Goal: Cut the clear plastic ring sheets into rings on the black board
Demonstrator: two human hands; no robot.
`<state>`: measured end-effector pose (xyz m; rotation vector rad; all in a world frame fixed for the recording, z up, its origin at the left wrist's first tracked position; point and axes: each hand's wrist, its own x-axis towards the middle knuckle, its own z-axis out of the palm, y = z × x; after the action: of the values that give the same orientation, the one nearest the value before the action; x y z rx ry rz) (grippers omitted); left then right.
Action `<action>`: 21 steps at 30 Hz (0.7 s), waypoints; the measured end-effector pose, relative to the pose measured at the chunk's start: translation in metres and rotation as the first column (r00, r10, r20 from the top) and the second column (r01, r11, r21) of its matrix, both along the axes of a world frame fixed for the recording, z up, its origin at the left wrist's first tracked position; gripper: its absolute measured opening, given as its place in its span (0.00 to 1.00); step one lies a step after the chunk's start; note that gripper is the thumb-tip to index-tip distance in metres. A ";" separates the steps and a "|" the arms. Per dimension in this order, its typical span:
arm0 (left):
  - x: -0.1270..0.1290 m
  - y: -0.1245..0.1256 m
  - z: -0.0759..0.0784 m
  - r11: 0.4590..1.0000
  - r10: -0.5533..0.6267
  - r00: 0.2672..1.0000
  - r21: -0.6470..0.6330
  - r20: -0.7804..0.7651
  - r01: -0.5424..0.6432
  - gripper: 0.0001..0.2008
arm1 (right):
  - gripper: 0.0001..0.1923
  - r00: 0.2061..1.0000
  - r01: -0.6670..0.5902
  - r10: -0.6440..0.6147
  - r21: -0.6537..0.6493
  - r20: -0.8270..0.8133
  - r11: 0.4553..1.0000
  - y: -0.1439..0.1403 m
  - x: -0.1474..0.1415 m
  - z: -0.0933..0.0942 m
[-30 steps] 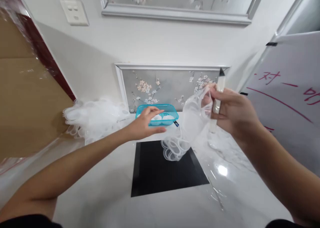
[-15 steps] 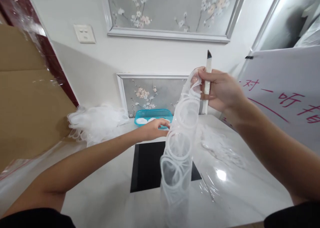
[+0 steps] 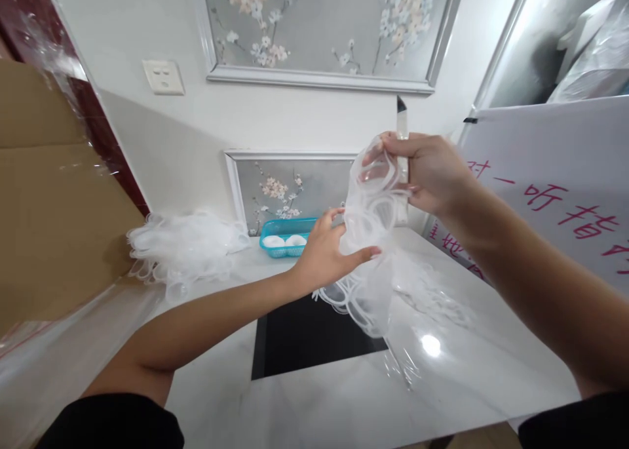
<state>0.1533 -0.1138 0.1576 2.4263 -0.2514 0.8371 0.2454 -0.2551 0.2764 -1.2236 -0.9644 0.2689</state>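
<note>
My right hand (image 3: pixel 432 170) is closed on the top end of a translucent white sheet (image 3: pixel 371 239) marked with round, ring-like outlines. The same hand also holds a slim pale-handled tool (image 3: pixel 402 124), its dark slanted tip pointing up like a craft knife. Below it the sheet hangs bunched over a black mat (image 3: pixel 304 337). My left hand (image 3: pixel 327 249) is at the sheet's left side, thumb and fingers spread apart around the bunched part. Whether its fingertips press on the sheet I cannot tell.
A blue basket (image 3: pixel 268 227) with white round pieces stands against the wall. To its left lies a heap of white ringed sheets (image 3: pixel 184 249); clear scraps (image 3: pixel 432 292) lie at right. A cardboard box (image 3: pixel 59 206) is at far left, a handwritten board (image 3: pixel 555 147) at right.
The hanging sheet has gathered up from a long strip into a shorter bunch. My left hand has moved right, from near the basket to the sheet, with its fingers spread wider.
</note>
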 end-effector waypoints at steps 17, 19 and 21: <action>0.014 0.085 0.019 0.953 0.304 0.938 0.032 -0.168 -0.303 0.19 | 0.09 0.989 0.139 -0.143 -0.083 -0.035 0.987 -0.015 0.045 -0.014; 0.015 0.091 0.011 0.965 0.252 0.919 0.014 -0.302 -0.260 0.32 | 0.10 0.991 0.120 -0.124 -0.086 -0.053 0.989 -0.012 0.045 -0.014; 0.021 0.093 0.000 0.976 0.201 0.907 -0.001 -0.371 -0.217 0.42 | 0.11 0.991 0.091 -0.100 -0.106 -0.085 0.990 -0.007 0.041 -0.013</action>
<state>0.1741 -0.0210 0.1578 2.5414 0.1718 0.4471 0.2866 -0.2623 0.2635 -1.3357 -0.8200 0.2981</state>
